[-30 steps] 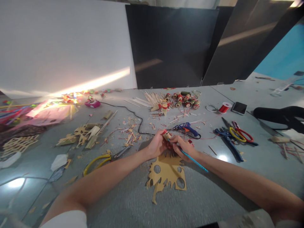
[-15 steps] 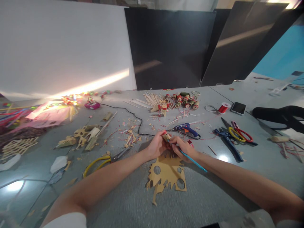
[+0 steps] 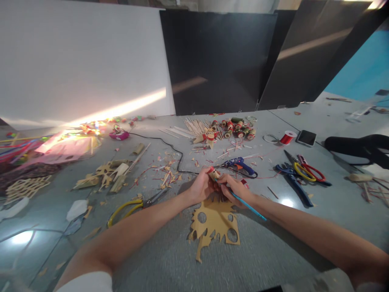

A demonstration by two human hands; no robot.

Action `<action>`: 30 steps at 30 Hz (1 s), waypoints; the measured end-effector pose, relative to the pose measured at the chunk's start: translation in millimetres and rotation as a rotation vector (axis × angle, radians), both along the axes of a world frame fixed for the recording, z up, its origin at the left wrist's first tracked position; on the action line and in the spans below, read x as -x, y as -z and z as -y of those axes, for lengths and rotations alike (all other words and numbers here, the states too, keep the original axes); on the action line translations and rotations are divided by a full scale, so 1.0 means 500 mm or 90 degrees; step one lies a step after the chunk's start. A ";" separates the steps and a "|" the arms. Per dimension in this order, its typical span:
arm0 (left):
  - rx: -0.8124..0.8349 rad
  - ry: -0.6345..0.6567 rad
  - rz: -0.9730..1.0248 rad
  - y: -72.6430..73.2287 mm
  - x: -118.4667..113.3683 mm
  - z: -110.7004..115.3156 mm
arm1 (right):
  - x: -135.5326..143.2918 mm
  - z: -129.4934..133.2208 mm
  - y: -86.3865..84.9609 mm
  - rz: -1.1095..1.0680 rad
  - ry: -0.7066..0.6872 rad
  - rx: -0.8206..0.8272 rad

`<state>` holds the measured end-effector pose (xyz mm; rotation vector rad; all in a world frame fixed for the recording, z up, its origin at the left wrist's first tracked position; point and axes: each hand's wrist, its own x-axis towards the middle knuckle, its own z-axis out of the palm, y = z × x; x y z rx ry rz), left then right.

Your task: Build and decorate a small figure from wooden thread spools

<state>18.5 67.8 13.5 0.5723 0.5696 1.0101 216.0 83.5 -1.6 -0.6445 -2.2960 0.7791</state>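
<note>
My left hand (image 3: 199, 189) is closed around a small bamboo piece (image 3: 214, 173) with a red band at its top. Pinched in my right hand (image 3: 233, 188) is a slim light-blue paintbrush (image 3: 249, 207), whose long handle slants down to the right. Its front end points at the bamboo piece, and the fingers hide the tip. Below both hands lies a sheet of tan cardboard (image 3: 215, 215) with round holes and jagged cut edges. A blue glue gun (image 3: 241, 166) rests just beyond my right hand.
Yellow-handled scissors (image 3: 125, 211) lie by my left forearm. Blue cutters (image 3: 293, 184), red-handled scissors (image 3: 314, 173), a red thread spool (image 3: 287, 138) and a phone (image 3: 306, 138) are at right. Thin sticks (image 3: 196, 126) and red-banded bamboo pieces (image 3: 238, 129) sit behind; a black cable (image 3: 179, 156) crosses the scraps.
Both hands keep their holds on the bamboo piece and the paintbrush, almost in place. The whole view has shifted very slightly.
</note>
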 end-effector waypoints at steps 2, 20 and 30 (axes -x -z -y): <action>-0.003 0.002 0.002 -0.001 0.000 0.000 | 0.000 0.000 0.001 -0.001 -0.004 -0.004; 0.013 -0.004 0.006 0.002 0.000 -0.002 | -0.002 0.005 -0.006 -0.010 -0.003 0.006; 0.049 -0.035 0.004 -0.013 0.000 0.005 | -0.003 0.010 -0.009 -0.024 0.030 -0.032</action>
